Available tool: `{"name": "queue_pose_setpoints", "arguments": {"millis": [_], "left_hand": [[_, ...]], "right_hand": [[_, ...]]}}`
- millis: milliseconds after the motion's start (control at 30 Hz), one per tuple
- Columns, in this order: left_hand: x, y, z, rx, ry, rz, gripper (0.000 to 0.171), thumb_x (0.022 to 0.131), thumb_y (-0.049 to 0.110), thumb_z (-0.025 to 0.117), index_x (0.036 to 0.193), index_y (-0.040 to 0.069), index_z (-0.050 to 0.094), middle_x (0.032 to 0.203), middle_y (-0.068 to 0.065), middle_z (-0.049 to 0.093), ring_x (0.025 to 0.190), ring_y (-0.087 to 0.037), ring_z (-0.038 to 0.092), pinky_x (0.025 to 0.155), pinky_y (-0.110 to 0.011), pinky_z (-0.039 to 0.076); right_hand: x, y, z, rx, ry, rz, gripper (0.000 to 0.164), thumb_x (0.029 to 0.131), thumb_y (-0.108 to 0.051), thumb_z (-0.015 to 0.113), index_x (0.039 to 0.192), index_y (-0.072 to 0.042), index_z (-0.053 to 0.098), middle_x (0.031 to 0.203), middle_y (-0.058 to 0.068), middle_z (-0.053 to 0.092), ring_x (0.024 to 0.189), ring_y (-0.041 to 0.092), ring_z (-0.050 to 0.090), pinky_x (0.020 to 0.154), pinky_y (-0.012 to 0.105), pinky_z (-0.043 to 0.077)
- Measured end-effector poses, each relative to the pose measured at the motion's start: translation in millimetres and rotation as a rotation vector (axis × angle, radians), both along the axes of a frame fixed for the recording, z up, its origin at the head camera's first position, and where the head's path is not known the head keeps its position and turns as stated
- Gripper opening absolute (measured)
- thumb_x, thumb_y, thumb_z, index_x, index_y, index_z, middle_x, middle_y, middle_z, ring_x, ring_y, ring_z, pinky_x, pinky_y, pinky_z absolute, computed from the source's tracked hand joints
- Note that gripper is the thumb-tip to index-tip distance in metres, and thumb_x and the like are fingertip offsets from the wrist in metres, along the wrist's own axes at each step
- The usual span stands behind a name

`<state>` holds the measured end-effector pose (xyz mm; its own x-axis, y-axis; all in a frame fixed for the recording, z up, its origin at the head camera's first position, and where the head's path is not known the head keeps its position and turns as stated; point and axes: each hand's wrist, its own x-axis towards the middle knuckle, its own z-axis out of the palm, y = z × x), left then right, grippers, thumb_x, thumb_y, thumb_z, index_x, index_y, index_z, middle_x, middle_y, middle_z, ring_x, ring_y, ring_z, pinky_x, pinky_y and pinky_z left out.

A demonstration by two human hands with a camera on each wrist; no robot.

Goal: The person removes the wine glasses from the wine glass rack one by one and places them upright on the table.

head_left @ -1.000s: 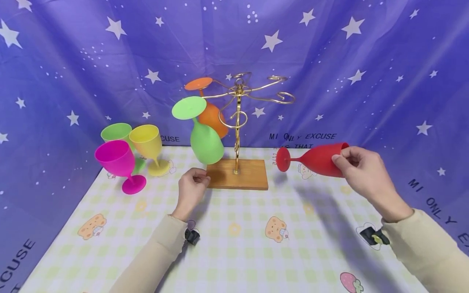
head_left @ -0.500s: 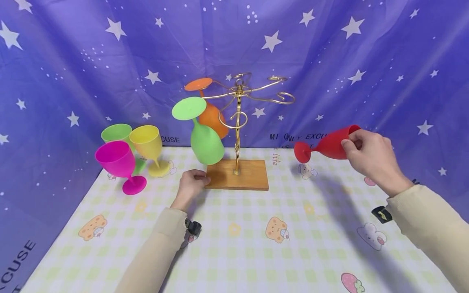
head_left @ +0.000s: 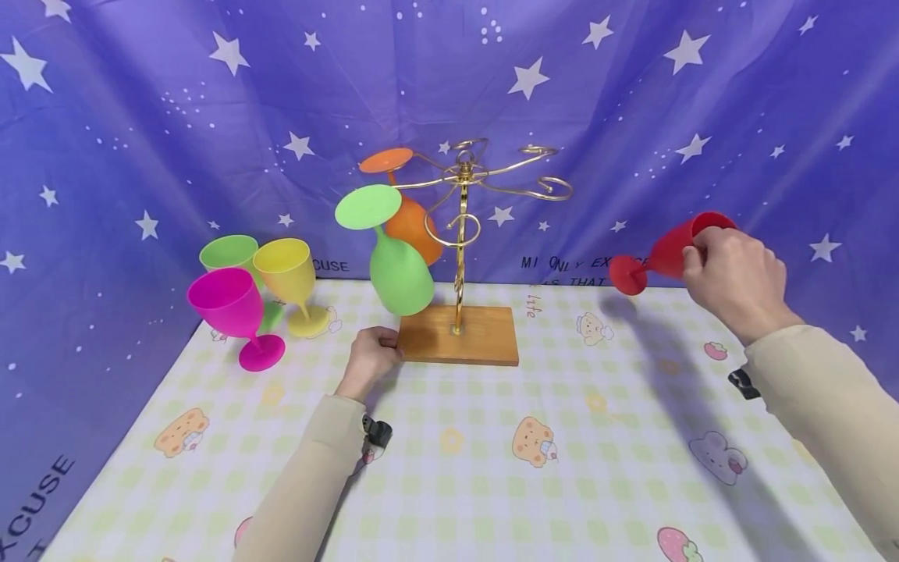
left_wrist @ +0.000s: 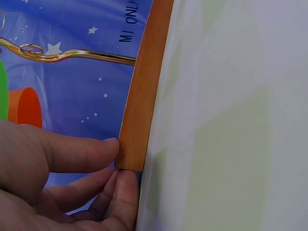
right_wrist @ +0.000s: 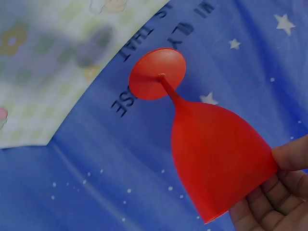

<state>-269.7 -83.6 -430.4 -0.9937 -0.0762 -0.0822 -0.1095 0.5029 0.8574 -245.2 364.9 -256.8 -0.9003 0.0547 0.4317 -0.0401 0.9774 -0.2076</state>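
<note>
My right hand (head_left: pixel 737 277) pinches a red plastic goblet (head_left: pixel 673 248) by its rim, thumb on one side and fingers on the other. The goblet is tilted in the air, its foot (right_wrist: pixel 157 73) pointing left and down. My left hand (head_left: pixel 370 361) holds the left front corner of the wooden base (head_left: pixel 485 351) of a gold wire glass rack (head_left: pixel 461 257). In the left wrist view the thumb (left_wrist: pixel 86 153) lies on the base's upper edge, with fingertips against its end. A green goblet (head_left: pixel 400 273) and an orange goblet (head_left: pixel 417 226) hang upside down from the rack's left arms.
On the left stand a magenta goblet (head_left: pixel 228 303), a yellow goblet (head_left: pixel 286 269) and another green goblet (head_left: pixel 228 254), all upright. Several curled rack arms (head_left: pixel 555 189) stick out bare. A starry blue curtain (head_left: pixel 527 47) surrounds the checked tablecloth (head_left: pixel 449 499).
My right hand has moved up, back and to the right with the red goblet, its foot now farther from the rack. My left hand stays at the base's corner.
</note>
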Motion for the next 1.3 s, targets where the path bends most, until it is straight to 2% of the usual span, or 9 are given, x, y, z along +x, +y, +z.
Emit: {"name": "queue_pose_setpoints", "arguments": {"millis": [233,433,700,1033,1167,1300], "left_hand": [[-0.7,0.7,-2.5,0.009,-0.013,0.001,0.03,0.076,-0.005,0.067,0.105,-0.005,0.068,0.097,-0.015,0.069,0.085,-0.024,0.064,0.077,-0.034,0.053],[-0.8,0.8,-3.3,0.019,-0.022,0.005,0.03,0.076,-0.005,0.067,0.106,-0.005,0.067,0.096,-0.015,0.068,0.084,-0.023,0.064,0.076,-0.033,0.052],[-0.2,0.9,-2.8,0.041,-0.018,0.014,0.03,0.076,-0.006,0.066,0.106,-0.005,0.067,0.096,-0.015,0.068,0.086,-0.024,0.064,0.077,-0.033,0.052],[-2.5,0.0,-3.3,0.037,-0.009,0.022,0.029,0.074,-0.006,0.066,0.103,-0.003,0.068,0.094,-0.013,0.069,0.083,-0.023,0.064,0.077,-0.033,0.052],[-1.5,-1.5,-2.3,0.04,0.015,0.014,0.028,0.072,-0.008,0.066,0.1,-0.004,0.068,0.089,-0.012,0.068,0.078,-0.021,0.063,0.072,-0.031,0.052],[-2.3,-2.1,-3.2,0.048,-0.003,0.012,0.03,0.074,-0.008,0.066,0.103,-0.004,0.068,0.093,-0.014,0.069,0.083,-0.023,0.064,0.077,-0.034,0.052]], "right_hand": [[-11.1,13.4,-9.5,0.083,0.065,0.017,0.017,0.089,-0.011,0.048,0.088,0.002,0.057,0.085,0.025,0.056,0.074,0.053,0.05,0.054,0.065,0.035],[-21.6,22.6,-19.6,0.111,0.018,-0.001,0.016,0.088,-0.01,0.048,0.091,0.003,0.058,0.085,0.025,0.055,0.074,0.054,0.049,0.056,0.065,0.036],[-35.3,29.8,-28.5,0.202,-0.039,0.001,0.015,0.085,-0.008,0.054,0.092,0.005,0.059,0.083,0.026,0.053,0.069,0.055,0.049,0.056,0.062,0.039],[-44.5,34.4,-44.3,0.202,-0.025,0.012,0.012,0.082,-0.005,0.054,0.087,0.004,0.06,0.08,0.025,0.053,0.069,0.055,0.05,0.055,0.062,0.039],[-47.7,35.3,-48.4,0.197,-0.063,0.001,0.012,0.082,-0.005,0.054,0.087,0.004,0.06,0.081,0.026,0.053,0.07,0.055,0.049,0.056,0.062,0.039],[-50.1,36.4,-51.0,0.189,-0.104,-0.019,0.013,0.083,-0.006,0.054,0.089,0.004,0.06,0.083,0.027,0.053,0.071,0.055,0.05,0.057,0.062,0.04]]}}
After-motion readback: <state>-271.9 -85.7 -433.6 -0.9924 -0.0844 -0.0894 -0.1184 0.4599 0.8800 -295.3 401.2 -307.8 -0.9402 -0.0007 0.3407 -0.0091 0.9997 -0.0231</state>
